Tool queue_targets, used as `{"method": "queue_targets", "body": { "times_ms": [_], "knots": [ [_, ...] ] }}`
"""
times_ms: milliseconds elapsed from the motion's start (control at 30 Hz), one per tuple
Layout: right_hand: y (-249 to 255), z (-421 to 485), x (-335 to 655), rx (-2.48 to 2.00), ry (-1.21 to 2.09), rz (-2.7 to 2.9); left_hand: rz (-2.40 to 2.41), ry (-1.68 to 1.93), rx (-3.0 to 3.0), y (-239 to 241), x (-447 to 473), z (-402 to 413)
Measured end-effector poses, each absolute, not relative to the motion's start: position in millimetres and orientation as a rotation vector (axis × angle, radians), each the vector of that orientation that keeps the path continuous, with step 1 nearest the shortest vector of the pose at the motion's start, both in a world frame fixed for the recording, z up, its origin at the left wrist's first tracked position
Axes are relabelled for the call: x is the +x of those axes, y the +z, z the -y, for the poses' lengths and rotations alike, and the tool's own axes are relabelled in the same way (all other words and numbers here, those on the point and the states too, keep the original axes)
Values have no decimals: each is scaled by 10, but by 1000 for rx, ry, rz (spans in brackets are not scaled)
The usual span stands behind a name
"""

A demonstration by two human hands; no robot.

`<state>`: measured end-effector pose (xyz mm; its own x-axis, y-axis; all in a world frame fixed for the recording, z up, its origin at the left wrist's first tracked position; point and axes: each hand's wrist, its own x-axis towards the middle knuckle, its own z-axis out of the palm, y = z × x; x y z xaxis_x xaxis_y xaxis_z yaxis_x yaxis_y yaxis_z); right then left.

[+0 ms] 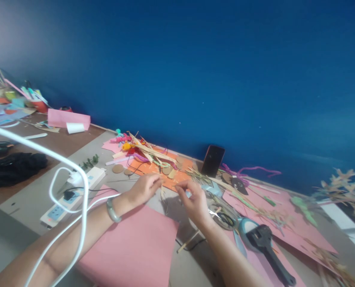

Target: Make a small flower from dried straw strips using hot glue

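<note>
My left hand (pixel 146 190), with a bangle at its wrist, is closed in a pinch over the table. From its fingertips a thin pale strip of dried straw (pixel 163 194) seems to hang down. Opposite it, my right hand (pixel 194 200) is pinched too; anything between its fingertips is too small to make out. A short gap separates the two hands. Beneath them lies orange paper (pixel 170 184) with straw scraps and several round wooden slices (pixel 117 169). A large pink sheet (pixel 141 247) spreads below my left wrist.
A phone (pixel 213 160) leans by the blue wall. Dried stalks and coloured pipe cleaners (pixel 132 141) pile at the back. On the right is a black hot glue gun or similar handled tool (pixel 265 247). A white cable (pixel 83 207) loops over my left arm near a power strip (pixel 72 197).
</note>
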<state>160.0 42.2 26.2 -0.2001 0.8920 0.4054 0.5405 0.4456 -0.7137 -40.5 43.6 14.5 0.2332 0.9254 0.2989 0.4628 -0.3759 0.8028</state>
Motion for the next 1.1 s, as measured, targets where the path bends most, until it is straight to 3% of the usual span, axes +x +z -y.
{"method": "queue_targets", "body": {
  "times_ms": [167,600,800,1100],
  "knots": [
    [305,-490,1693,-1267,651,1660,-1495,1077,1952,72,-599,-622],
    [264,-531,1689,-1296,885,1662,-1083,540,2641,-84,-417,-561],
    [263,-538,1672,-1315,943,1674,-1159,397,2730,-72,-357,-500],
    [223,-579,1706,-1380,938,1702,-1235,554,2518,-74,-433,-591]
  ]
}}
